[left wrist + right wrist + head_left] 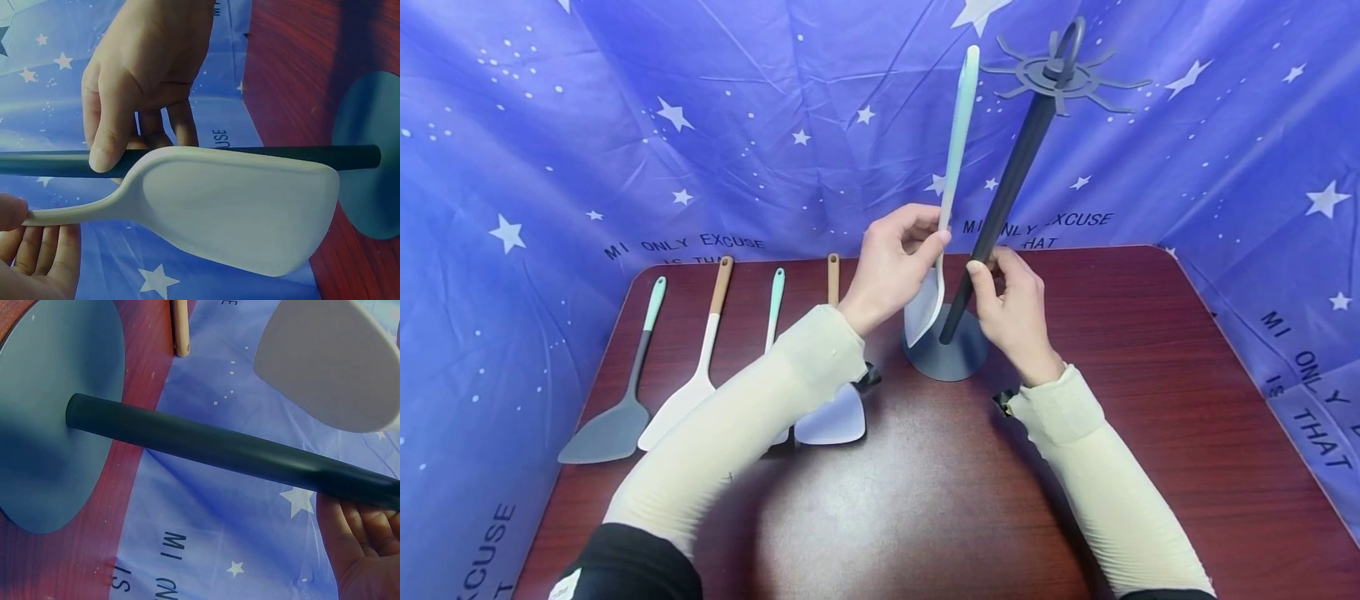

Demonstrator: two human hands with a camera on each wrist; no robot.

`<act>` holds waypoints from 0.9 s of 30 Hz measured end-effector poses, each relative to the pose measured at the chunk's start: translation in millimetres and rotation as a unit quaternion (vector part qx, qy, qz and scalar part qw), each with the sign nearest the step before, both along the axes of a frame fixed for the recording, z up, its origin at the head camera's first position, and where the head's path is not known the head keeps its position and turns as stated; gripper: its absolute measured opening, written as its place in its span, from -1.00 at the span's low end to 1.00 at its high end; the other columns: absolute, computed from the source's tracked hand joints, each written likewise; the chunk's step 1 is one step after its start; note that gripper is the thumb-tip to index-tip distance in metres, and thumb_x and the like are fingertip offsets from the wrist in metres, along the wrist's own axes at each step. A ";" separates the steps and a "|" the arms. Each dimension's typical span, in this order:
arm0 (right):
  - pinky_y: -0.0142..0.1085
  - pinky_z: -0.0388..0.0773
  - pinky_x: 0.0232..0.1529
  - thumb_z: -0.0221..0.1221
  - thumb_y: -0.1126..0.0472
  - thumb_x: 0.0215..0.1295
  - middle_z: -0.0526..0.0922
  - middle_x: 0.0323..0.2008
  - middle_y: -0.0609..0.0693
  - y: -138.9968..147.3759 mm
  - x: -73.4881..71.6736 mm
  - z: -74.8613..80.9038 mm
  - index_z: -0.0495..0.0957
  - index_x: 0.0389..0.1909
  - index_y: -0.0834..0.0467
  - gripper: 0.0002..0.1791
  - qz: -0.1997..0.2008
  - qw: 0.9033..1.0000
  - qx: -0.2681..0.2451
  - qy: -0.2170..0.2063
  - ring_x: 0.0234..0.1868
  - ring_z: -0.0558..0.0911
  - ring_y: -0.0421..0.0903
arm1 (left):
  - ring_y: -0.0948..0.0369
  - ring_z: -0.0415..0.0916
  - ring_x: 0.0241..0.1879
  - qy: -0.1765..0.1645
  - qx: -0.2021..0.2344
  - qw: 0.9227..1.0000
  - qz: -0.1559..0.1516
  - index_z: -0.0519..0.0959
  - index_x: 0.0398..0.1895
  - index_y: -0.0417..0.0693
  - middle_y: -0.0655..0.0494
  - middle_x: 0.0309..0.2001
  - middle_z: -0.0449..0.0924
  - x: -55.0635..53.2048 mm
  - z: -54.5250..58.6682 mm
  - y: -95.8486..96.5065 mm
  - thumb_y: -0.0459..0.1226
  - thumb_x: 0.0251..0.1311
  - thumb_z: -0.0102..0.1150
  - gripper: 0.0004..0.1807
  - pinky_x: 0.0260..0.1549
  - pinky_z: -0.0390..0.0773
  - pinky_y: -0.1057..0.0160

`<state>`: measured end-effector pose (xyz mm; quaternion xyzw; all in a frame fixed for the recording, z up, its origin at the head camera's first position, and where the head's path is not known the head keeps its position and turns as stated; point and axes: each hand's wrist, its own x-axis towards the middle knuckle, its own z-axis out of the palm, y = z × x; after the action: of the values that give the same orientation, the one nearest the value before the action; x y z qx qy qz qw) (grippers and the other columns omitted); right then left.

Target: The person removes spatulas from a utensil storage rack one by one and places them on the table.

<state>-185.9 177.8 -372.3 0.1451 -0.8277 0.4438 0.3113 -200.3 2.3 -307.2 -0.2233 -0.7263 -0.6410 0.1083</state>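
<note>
In the head view my left hand (891,262) pinches the neck of a pale spatula (957,150) with a mint-green handle. The spatula is upright, handle end up, its blade (237,212) hanging low beside the pole. My right hand (1017,312) grips the black pole (1011,179) of a utensil stand around its lower half. On top of the stand sits a ring of hooks (1037,79) with a loop, and its round grey base (962,362) is on the table. The spatula's handle end is left of the hooks, apart from them.
Left on the dark red table (1150,467) lie a grey turner (606,433) with a mint handle, a white turner (681,408) with a wooden handle, a mint-handled utensil (777,300) and a wooden-handled one (832,417), both partly behind my left arm. A starry blue curtain (820,100) surrounds the table.
</note>
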 end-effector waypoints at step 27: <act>-0.54 0.41 -0.47 0.18 0.16 0.32 0.52 -0.47 0.07 0.1 0.3 0.0 0.53 -0.33 0.29 -0.77 -0.004 1.000 -0.004 -0.010 -0.45 0.56 -0.14 | 0.25 0.58 -0.38 -0.062 -0.026 0.996 0.062 0.64 -0.24 -0.20 0.03 -0.37 0.65 6.9 -14.2 -19.8 -0.39 0.10 0.32 -0.85 -0.29 0.61 0.34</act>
<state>-185.6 177.9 -372.3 0.1360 -0.8296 0.4470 0.3058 -193.4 -17.5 -321.4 -0.1405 -0.7603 -0.6268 0.0967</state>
